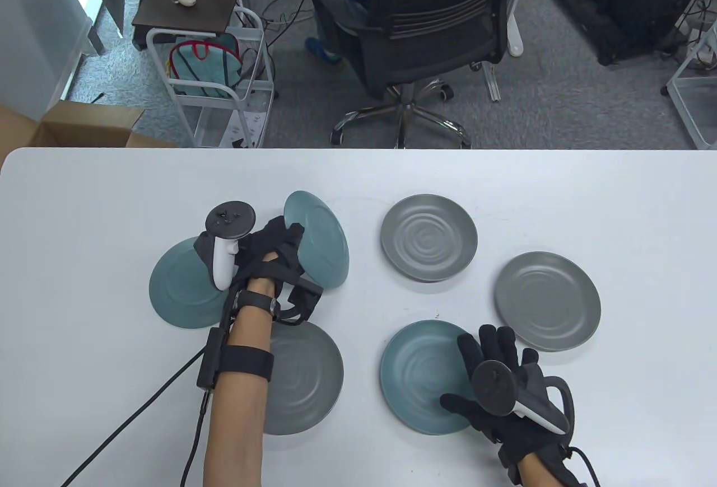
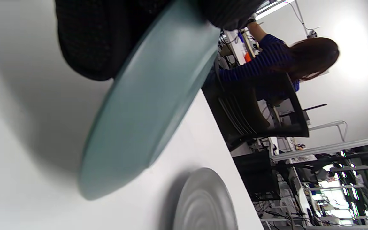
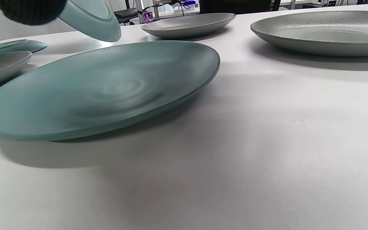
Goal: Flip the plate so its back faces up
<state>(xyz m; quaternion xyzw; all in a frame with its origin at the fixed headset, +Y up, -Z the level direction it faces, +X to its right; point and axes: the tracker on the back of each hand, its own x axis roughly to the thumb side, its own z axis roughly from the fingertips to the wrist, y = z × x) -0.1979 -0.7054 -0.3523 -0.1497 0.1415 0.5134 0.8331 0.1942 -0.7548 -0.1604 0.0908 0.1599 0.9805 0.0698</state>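
There are 6 plates on the white table (image 1: 112,201). The left hand (image 1: 269,254) holds a blue-green plate (image 1: 316,239) by its edge. This plate is lifted up and tipped steeply, almost standing on its side. In the left wrist view the gloved fingers (image 2: 91,38) wrap over its rim, and the plate (image 2: 149,105) hangs above the table.

Another blue-green plate (image 1: 182,285) lies flat to the left, partly under the left hand. A gray plate (image 1: 305,378) lies flat under the left arm.

The right hand (image 1: 498,380) rests on the right edge of a third blue-green plate (image 1: 420,378). Its fingers are spread out flat on the rim. I cannot tell if it is gripping the plate. In the right wrist view this plate (image 3: 101,89) looks a little tipped.

2 more gray plates lie flat, 1 at the back (image 1: 428,237) and 1 on the right (image 1: 547,300).
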